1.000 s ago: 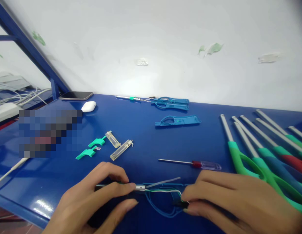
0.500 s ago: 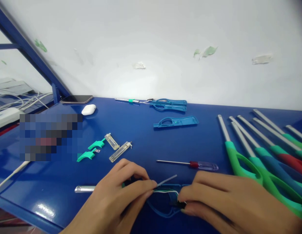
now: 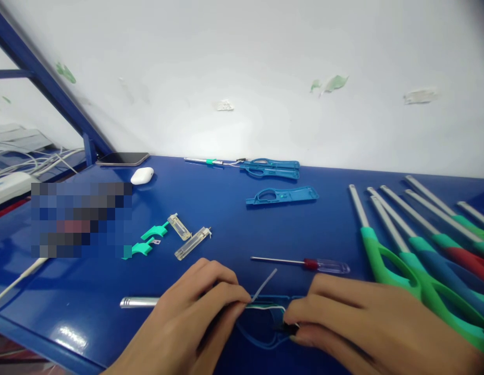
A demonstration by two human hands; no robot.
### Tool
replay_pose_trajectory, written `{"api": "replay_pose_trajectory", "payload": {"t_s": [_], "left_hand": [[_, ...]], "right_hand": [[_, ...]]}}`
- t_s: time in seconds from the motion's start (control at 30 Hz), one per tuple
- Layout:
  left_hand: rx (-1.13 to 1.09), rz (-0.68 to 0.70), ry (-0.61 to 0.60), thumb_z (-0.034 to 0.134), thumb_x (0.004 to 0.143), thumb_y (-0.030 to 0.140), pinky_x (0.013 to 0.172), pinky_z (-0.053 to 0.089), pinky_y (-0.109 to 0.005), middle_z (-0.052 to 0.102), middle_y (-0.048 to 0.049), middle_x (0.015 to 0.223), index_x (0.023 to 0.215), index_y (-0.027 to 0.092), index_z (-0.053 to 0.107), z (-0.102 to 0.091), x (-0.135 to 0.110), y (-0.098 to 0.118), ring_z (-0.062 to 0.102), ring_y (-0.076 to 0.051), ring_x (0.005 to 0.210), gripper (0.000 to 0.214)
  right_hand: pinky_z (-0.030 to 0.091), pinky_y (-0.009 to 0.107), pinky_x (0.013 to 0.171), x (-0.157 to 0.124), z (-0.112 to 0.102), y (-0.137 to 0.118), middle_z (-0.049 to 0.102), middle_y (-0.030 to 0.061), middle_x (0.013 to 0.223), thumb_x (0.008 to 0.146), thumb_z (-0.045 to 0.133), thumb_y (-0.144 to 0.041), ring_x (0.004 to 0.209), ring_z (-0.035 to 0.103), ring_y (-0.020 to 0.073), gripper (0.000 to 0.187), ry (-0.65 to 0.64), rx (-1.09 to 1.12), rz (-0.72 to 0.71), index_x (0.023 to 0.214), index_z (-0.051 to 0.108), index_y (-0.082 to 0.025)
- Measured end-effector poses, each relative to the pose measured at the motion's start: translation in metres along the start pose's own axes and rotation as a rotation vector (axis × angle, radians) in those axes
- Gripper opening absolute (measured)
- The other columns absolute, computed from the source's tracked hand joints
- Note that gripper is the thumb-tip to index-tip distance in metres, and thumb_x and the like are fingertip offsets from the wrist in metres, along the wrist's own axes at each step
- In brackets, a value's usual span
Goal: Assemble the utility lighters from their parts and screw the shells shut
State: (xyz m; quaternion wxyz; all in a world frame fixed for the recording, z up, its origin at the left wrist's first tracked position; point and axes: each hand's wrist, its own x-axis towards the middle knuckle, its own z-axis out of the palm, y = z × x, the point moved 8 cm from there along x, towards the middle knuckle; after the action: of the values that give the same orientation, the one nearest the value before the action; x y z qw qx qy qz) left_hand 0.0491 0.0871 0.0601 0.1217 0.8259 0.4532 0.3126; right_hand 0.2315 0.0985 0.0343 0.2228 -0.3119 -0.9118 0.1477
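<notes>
A blue plastic lighter shell half point(image 3: 261, 344) lies open at the table's front, a silver metal tube point(image 3: 138, 302) sticking out on its left. My left hand point(image 3: 198, 312) is closed over the joint, thumb and forefinger pinching the lower end of a thin translucent tube point(image 3: 265, 284) that slants up to the right. A white wire point(image 3: 269, 307) runs from beneath these fingertips toward my right hand point(image 3: 335, 317). That hand pinches a small black part point(image 3: 292, 328) at the shell's handle loop; the fingers hide most of it.
Behind my hands lies a screwdriver point(image 3: 320, 265). Clear tanks point(image 3: 193, 244) and green triggers point(image 3: 142, 249) sit to the left. More blue shells point(image 3: 283, 195) lie farther back. Several long-nosed lighters point(image 3: 390, 265) crowd the right. A white case point(image 3: 142, 176) and phone point(image 3: 122, 159) stand back left.
The translucent tube's free end has swung up and slightly left, so it stands steeper. My left hand has shifted slightly right, showing more of the metal tube. My right hand has barely moved.
</notes>
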Motion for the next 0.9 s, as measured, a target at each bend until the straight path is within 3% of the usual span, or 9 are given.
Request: {"api": "replay_pose_trajectory", "payload": {"t_s": [0.3, 0.67, 0.8, 0.9], "left_hand": [[-0.024, -0.029, -0.01, 0.054, 0.102, 0.006, 0.083, 0.059, -0.012, 0.071, 0.0035, 0.101, 0.105, 0.028, 0.068, 0.002, 0.001, -0.004, 0.074, -0.009, 0.087, 0.026], [0.019, 0.014, -0.034, 0.053, 0.103, 0.004, 0.086, 0.058, -0.015, 0.071, 0.0025, 0.106, 0.114, 0.028, 0.07, 0.004, -0.005, 0.001, 0.072, -0.01, 0.092, 0.032], [0.082, 0.031, -0.027, 0.054, 0.104, 0.003, 0.086, 0.059, -0.021, 0.071, 0.0012, 0.108, 0.116, 0.029, 0.07, -0.001, -0.005, 0.002, 0.071, -0.013, 0.094, 0.033], [0.22, 0.035, 0.076, 0.056, 0.103, 0.005, 0.092, 0.057, -0.028, 0.073, 0.0002, 0.109, 0.115, 0.029, 0.07, -0.019, 0.0, -0.005, 0.07, -0.016, 0.098, 0.03]], "right_hand": [[0.059, 0.022, 0.069, 0.001, 0.0, -0.003, 0.073, -0.0004, 0.079, 0.111, 0.05, -0.017, 0.069, 0.073, 0.015, 0.029, -0.004, -0.014, -0.004, 0.103, 0.076, -0.026], [0.056, 0.021, 0.061, -0.002, -0.001, -0.003, 0.072, -0.0028, 0.075, 0.108, 0.056, -0.017, 0.057, 0.066, 0.0133, 0.025, 0.068, -0.069, -0.035, 0.106, 0.079, -0.029], [0.056, 0.022, 0.061, -0.002, -0.001, -0.002, 0.074, -0.0015, 0.079, 0.113, 0.048, -0.02, 0.059, 0.068, 0.014, 0.033, 0.083, -0.072, -0.05, 0.107, 0.079, -0.029], [0.053, 0.023, 0.054, -0.002, -0.002, -0.003, 0.076, 0.0005, 0.083, 0.119, 0.031, -0.028, 0.055, 0.065, 0.0136, 0.048, 0.097, -0.088, -0.066, 0.11, 0.079, -0.028]]}}
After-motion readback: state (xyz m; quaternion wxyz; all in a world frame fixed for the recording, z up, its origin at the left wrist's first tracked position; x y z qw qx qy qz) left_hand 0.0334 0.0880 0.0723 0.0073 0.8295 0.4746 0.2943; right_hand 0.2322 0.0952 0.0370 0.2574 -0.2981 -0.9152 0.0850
